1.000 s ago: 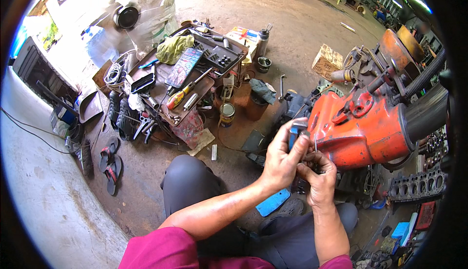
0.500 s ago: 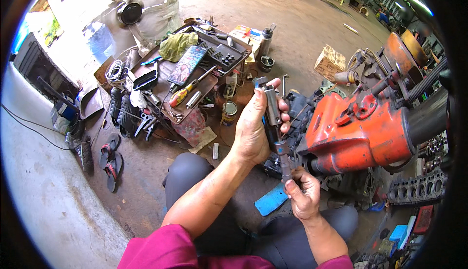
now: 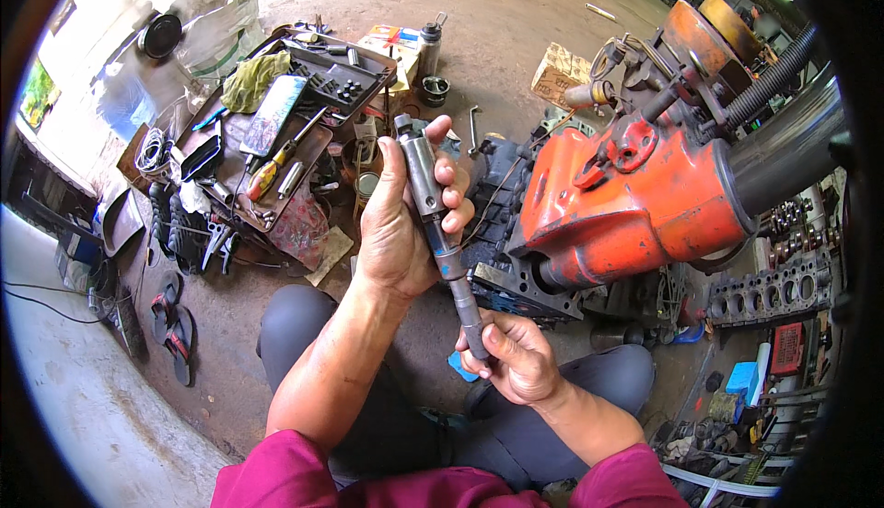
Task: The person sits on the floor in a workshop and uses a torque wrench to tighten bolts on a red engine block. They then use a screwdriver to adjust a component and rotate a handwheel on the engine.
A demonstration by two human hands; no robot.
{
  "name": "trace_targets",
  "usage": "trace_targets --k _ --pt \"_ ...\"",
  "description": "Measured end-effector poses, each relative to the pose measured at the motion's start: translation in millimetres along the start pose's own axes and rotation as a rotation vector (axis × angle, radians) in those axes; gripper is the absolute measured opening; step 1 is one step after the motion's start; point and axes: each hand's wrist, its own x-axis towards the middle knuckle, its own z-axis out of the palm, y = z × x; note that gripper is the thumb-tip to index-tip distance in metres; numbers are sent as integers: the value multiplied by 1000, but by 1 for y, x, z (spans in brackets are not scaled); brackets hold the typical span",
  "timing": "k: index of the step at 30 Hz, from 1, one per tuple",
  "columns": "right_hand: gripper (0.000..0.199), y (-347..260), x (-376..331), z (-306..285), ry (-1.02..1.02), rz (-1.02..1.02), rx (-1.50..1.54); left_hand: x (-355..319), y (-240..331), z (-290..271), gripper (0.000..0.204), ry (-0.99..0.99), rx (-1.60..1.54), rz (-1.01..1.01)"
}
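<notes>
Up in front of my knees I hold a long stepped metal shaft (image 3: pixel 449 264). It slants from upper left to lower right. Its thick silvery upper section has round holes, and a grey, slimmer section forms the lower end. My left hand (image 3: pixel 396 222) is wrapped round the thick section, thumb on one side and fingertips on the other. Lower down, my right hand (image 3: pixel 516 356) pinches the slim end between thumb and fingers. To the right stands a worn orange machine head (image 3: pixel 626 204), apart from the shaft.
At the left, a cluttered tool stand (image 3: pixel 304 153) carries a phone (image 3: pixel 274 114), a screwdriver (image 3: pixel 267 176) and a green cloth (image 3: pixel 253 82). Sandals (image 3: pixel 173 324) lie beside the pale wall (image 3: pixel 101 397). An engine cylinder head (image 3: pixel 773 291) sits at the far right. A wooden block (image 3: pixel 560 75) stands behind.
The view has swung, so the scene sits further left. Both hands still grip the shaft, which now shows more of its length and stands further from the orange machine head.
</notes>
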Motion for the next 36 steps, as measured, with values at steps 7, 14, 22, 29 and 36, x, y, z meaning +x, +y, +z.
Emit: trace_targets --k 7,14,22,29,36 --pt "30 -3 -1 1 -8 0 -84 1 -1 -1 66 -26 3 1" --pt "26 1 0 -3 45 -36 -166 0 -3 6 62 36 56 15" --pt "12 -34 10 -9 469 -496 -420 -14 -31 7 61 79 829 249" --pt "17 -30 21 -7 557 -577 -716 -35 -80 -5 54 19 1032 340" --pt "17 -23 19 -14 599 -557 -674 -41 -80 -2 55 -24 1094 361"
